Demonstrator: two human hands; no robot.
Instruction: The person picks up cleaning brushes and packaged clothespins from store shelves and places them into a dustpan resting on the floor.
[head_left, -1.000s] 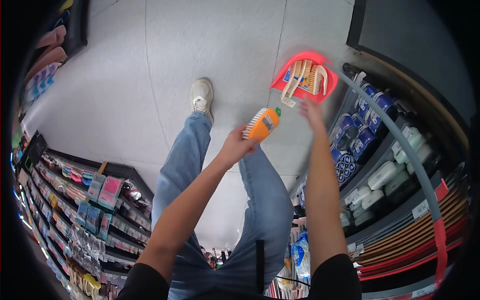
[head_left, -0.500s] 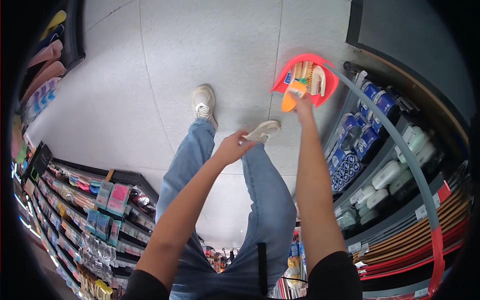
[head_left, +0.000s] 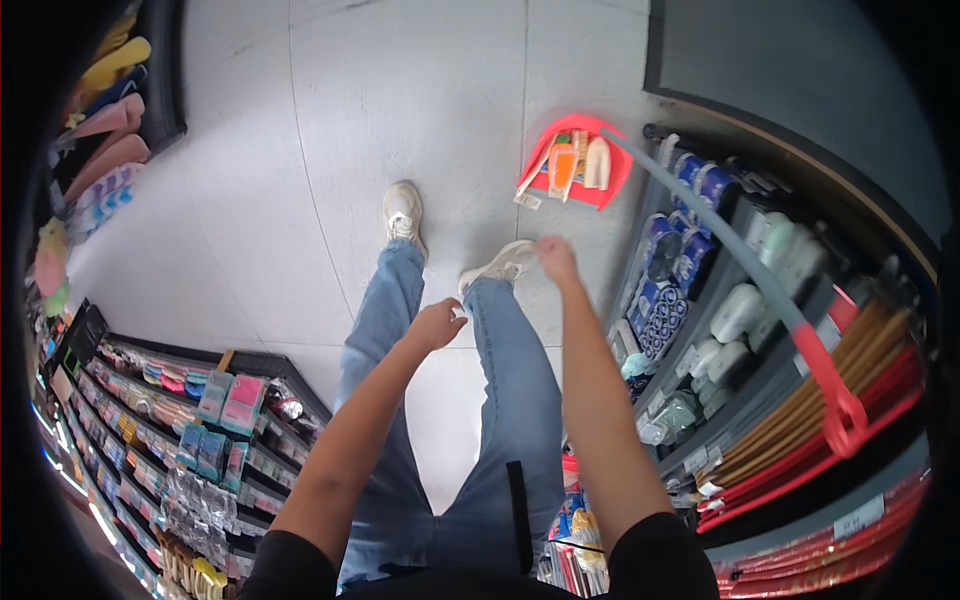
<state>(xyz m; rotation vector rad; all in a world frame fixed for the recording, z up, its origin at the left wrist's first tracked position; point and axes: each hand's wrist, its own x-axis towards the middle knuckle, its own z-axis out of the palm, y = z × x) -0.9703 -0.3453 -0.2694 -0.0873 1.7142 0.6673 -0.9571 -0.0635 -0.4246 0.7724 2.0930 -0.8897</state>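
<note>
A red long-handled dustpan (head_left: 612, 178) rests on the floor, its grey pole (head_left: 735, 235) slanting to a red grip (head_left: 830, 390) at the right. In the pan lie an orange-backed brush (head_left: 563, 166) and several pale wooden brushes (head_left: 597, 163), with a small price tag (head_left: 527, 201) at the front lip. My right hand (head_left: 557, 261) is below the pan, near my right shoe, smeared by motion; nothing is visible in it. Over my knee, my left hand (head_left: 437, 325) hangs with loosely bent fingers and thumb apart, holding nothing.
To the right, a shelf holds blue-wrapped packs (head_left: 665, 315), white containers (head_left: 738, 310) and red and brown long items (head_left: 800, 440). Racks of small packaged goods (head_left: 215, 440) stand at lower left. Slippers (head_left: 115, 150) are at upper left. Grey floor tiles (head_left: 400, 90) lie between.
My right hand has let go of the orange brush, which now lies in the dustpan, and has drawn back toward me. My left hand has moved slightly left and down. The view has shifted.
</note>
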